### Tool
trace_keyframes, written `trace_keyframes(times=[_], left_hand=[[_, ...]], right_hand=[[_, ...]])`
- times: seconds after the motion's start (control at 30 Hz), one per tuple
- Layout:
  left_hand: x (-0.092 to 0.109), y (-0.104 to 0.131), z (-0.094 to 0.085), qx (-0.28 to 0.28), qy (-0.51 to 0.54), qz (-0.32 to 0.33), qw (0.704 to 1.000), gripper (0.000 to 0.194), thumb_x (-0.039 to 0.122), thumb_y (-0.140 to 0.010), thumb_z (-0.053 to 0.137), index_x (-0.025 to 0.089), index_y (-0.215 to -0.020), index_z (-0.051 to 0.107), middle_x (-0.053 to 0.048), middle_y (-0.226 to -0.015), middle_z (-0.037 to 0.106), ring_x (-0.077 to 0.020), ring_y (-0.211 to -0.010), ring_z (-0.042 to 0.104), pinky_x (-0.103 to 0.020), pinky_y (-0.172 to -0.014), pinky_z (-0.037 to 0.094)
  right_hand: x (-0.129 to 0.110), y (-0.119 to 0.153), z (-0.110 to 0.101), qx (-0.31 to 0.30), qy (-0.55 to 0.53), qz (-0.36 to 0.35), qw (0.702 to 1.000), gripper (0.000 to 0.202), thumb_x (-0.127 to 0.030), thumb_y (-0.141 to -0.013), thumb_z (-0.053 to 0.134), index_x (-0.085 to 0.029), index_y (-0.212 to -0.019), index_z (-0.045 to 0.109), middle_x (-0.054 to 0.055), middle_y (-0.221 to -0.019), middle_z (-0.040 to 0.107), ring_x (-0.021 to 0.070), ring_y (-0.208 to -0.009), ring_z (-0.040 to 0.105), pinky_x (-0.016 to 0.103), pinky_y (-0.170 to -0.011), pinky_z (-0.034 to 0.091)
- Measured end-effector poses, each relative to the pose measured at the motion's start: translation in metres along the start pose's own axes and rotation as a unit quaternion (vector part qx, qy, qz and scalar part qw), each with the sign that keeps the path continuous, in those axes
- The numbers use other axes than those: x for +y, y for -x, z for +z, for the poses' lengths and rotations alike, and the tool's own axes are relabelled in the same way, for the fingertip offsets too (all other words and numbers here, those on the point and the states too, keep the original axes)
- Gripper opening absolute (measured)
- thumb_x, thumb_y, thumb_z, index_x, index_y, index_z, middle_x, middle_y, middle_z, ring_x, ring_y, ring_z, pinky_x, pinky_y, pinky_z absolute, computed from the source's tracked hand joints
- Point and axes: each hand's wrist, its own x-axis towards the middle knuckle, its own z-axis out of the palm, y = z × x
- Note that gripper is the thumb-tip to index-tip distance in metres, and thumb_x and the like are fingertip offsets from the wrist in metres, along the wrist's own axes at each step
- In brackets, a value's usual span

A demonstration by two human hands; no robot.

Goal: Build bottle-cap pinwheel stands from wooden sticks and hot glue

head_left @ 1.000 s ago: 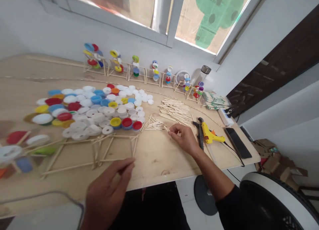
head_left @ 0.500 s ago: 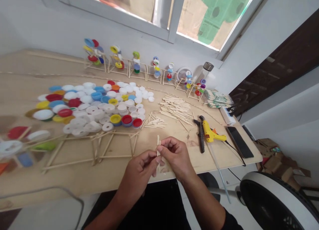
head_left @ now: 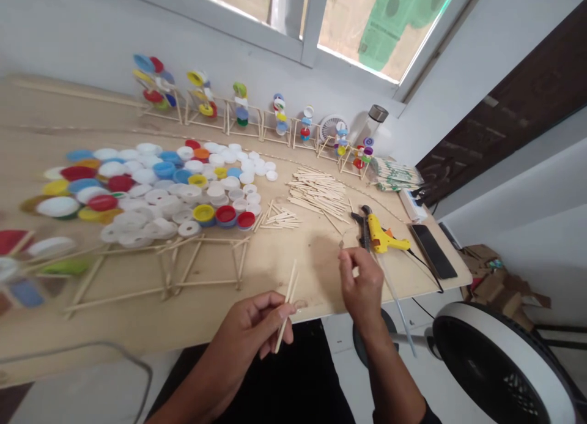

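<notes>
My left hand pinches a pair of thin wooden sticks between thumb and fingers, above the table's front edge. The sticks cross slightly and point away from me. My right hand is apart from them, in the air just short of the yellow hot glue gun; its fingers are curled in and nothing shows in them. The glue gun lies on the table beside a black tool, with a pale glue stick extending past the table edge.
Bottle caps in many colours cover the left side. Stick frames lie in front of them. Longer sticks and short sticks are piled centrally. Several cap-wheel models line the wall. A phone lies right; a fan stands below.
My right hand has let go of the sticks and moved right toward the glue gun. My left hand keeps the sticks, now tilted. The view has shifted slightly.
</notes>
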Motion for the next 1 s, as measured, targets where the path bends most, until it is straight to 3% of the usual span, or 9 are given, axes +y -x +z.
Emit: trace_keyframes(times=[0.07,0.17,0.27,0.33,0.47,0.6,1.0], left_hand=[[-0.004,0.002,-0.001,-0.010,0.005,-0.005,1.000,0.034,0.051,-0.075,0.064,0.018,-0.067,0.059,0.001,-0.054,0.061,-0.0063,-0.044,0.039,-0.020,-0.044,0.028],[-0.009,0.003,-0.001,-0.028,0.004,-0.013,1.000,0.034,0.051,-0.076,0.063,0.018,-0.069,0.060,0.002,-0.053,0.060,-0.0064,-0.044,0.038,-0.020,-0.044,0.028],[-0.011,0.003,0.002,-0.031,-0.011,-0.010,0.999,0.036,0.054,-0.075,0.063,0.018,-0.070,0.061,0.001,-0.052,0.059,-0.0074,-0.043,0.039,-0.020,-0.043,0.029],[-0.011,0.003,0.003,-0.025,-0.037,-0.006,0.999,0.038,0.055,-0.073,0.062,0.018,-0.067,0.061,0.001,-0.052,0.059,-0.0077,-0.043,0.038,-0.021,-0.043,0.029],[-0.011,0.003,0.001,0.000,-0.113,0.021,0.993,0.038,0.056,-0.073,0.060,0.020,-0.062,0.060,0.001,-0.052,0.059,-0.0090,-0.043,0.041,-0.022,-0.045,0.032],[-0.013,0.005,-0.002,0.034,-0.177,0.071,0.981,0.037,0.052,-0.077,0.054,0.021,-0.058,0.057,0.002,-0.051,0.056,-0.0115,-0.048,0.047,-0.023,-0.050,0.037],[-0.019,0.007,-0.002,0.052,-0.238,0.119,0.963,0.036,0.048,-0.082,0.046,0.022,-0.058,0.051,0.004,-0.050,0.049,-0.0122,-0.049,0.049,-0.023,-0.051,0.037]], right_hand=[[0.005,0.005,-0.011,0.007,-0.042,0.080,0.996,0.026,-0.032,-0.092,0.048,-0.019,-0.072,0.059,0.001,-0.064,0.058,0.0142,-0.060,0.053,0.025,-0.061,0.040],[-0.003,0.013,-0.014,-0.089,-0.188,0.174,0.962,0.029,-0.037,-0.091,0.051,-0.018,-0.071,0.060,0.000,-0.064,0.058,0.0138,-0.061,0.055,0.024,-0.061,0.043],[-0.022,0.017,-0.003,-0.180,-0.310,0.220,0.907,0.029,-0.040,-0.089,0.054,-0.017,-0.076,0.065,0.001,-0.069,0.062,0.0136,-0.065,0.057,0.024,-0.064,0.046],[-0.033,0.016,0.005,-0.190,-0.332,0.224,0.896,0.025,-0.039,-0.085,0.058,-0.017,-0.080,0.067,0.000,-0.070,0.063,0.0127,-0.064,0.056,0.024,-0.063,0.046],[-0.042,0.012,0.011,-0.202,-0.298,0.197,0.912,0.017,-0.032,-0.081,0.063,-0.017,-0.073,0.065,-0.002,-0.063,0.059,0.0102,-0.056,0.049,0.021,-0.056,0.042],[-0.040,0.012,0.008,-0.215,-0.277,0.176,0.920,0.017,-0.029,-0.084,0.059,-0.017,-0.078,0.069,0.001,-0.071,0.065,0.0119,-0.062,0.055,0.022,-0.059,0.043],[-0.044,0.029,0.020,-0.130,-0.125,0.028,0.983,0.024,-0.021,-0.092,0.044,-0.016,-0.080,0.065,0.006,-0.074,0.067,0.0175,-0.071,0.059,0.030,-0.069,0.044]])
